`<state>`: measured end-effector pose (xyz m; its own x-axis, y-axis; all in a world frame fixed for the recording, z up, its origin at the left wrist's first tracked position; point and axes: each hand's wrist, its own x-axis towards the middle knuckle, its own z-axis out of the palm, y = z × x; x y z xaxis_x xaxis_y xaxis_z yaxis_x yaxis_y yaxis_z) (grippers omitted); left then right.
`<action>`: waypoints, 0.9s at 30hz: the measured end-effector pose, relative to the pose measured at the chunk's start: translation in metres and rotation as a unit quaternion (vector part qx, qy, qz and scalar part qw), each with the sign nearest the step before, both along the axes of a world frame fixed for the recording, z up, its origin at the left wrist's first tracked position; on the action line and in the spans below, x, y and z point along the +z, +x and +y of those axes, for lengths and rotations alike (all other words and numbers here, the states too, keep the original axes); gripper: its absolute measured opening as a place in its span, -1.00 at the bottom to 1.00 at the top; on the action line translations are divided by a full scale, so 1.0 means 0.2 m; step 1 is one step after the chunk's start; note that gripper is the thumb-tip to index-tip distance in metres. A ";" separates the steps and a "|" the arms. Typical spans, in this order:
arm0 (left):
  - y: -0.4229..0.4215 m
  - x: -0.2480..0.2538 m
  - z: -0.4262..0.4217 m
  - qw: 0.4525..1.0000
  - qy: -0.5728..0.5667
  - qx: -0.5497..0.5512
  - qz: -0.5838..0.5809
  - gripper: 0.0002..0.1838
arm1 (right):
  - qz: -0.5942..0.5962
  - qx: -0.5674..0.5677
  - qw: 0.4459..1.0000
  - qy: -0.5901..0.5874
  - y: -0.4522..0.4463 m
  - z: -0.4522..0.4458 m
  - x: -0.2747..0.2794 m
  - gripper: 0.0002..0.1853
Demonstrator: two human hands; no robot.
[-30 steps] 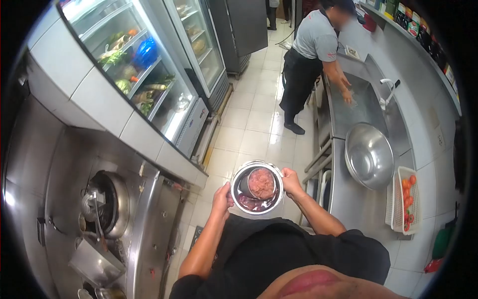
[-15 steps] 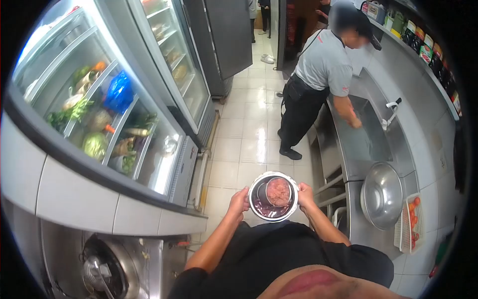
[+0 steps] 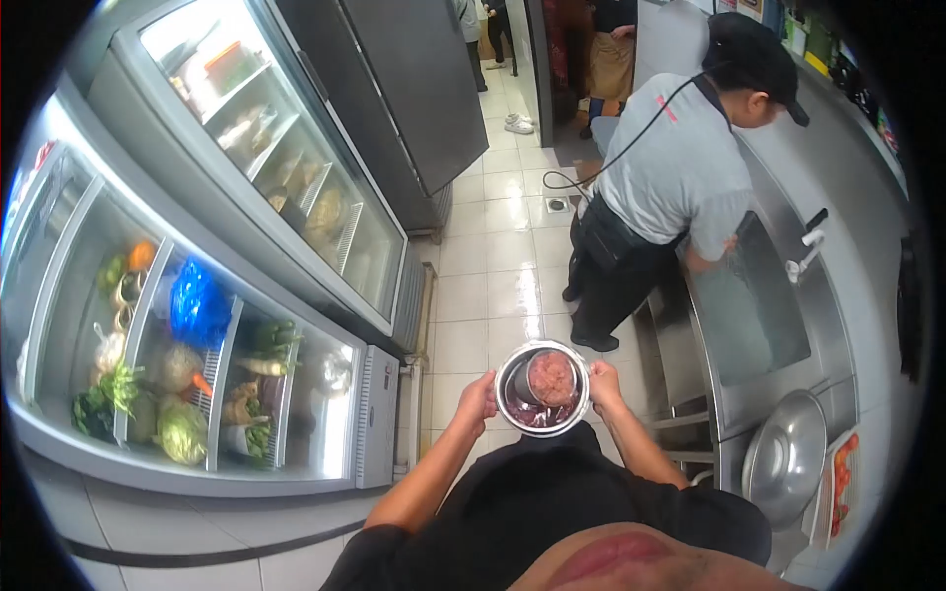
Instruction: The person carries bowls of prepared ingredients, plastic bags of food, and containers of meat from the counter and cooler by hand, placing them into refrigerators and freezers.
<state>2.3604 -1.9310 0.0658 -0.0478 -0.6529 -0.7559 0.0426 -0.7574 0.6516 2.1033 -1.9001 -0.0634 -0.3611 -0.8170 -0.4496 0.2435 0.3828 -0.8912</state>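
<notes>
Held out in front of my body is a round metal pot [image 3: 540, 431]. Inside it sits a smaller round container heaped with pinkish raw meat [image 3: 553, 378]. Dark red, glossy pieces [image 3: 537, 415] lie around that container in the bottom of the pot; I cannot make out exactly what they are. My left hand [image 3: 479, 397] grips the pot's left side, fingers wrapped at the rim. On the opposite side my right hand [image 3: 603, 383] is closed on the pot as well. Any handles are hidden under my fingers.
Lit glass-door fridges [image 3: 266, 177] line the left, one holding vegetables and a blue bag [image 3: 200, 303]. At right, a co-worker [image 3: 670, 167] bends over a sink [image 3: 754, 325]. Nearby are a large metal bowl [image 3: 785, 458] and a basket of tomatoes [image 3: 841, 483]. A tiled aisle [image 3: 488, 286] runs ahead.
My view has moved forward along the aisle, so the fridges and co-worker appear nearer. The stove at lower left has left view. Both hands still hold the pot.
</notes>
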 end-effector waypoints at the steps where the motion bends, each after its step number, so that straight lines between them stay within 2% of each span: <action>1: 0.01 0.01 -0.08 1.000 0.004 0.003 0.003 -0.61 | -0.018 0.016 1.000 0.001 0.01 -0.11 0.07 -0.78; 2: 0.04 0.02 -0.17 1.000 0.008 0.006 0.007 -0.61 | 0.007 0.053 0.999 0.000 0.03 -0.20 0.14 -0.74; 5: 0.04 0.05 -0.40 0.999 -0.015 0.037 0.012 -0.61 | 0.022 0.074 0.996 -0.036 0.03 -0.52 0.07 -0.74; 13: 0.05 -0.03 -0.97 0.993 -0.041 0.110 -0.001 -0.61 | -0.004 0.103 0.994 -0.036 0.09 -1.24 0.10 -0.79; 17: 0.06 -0.05 -1.27 0.994 -0.037 0.101 0.016 -0.60 | -0.002 0.094 0.995 -0.023 0.11 -1.53 0.03 -0.79; 22: 0.13 -0.30 -1.73 0.992 -0.016 0.084 0.088 -0.62 | 0.030 0.089 0.995 -0.030 0.08 -1.92 -0.06 -0.77; 26: 0.07 -0.32 -2.10 0.997 0.019 0.059 0.047 -0.62 | 0.029 0.026 0.999 0.002 0.05 -2.17 -0.28 -0.79; 27: 0.05 -0.29 -2.20 0.997 0.030 0.046 0.048 -0.63 | 0.001 0.032 0.999 0.017 0.03 -2.23 -0.23 -0.80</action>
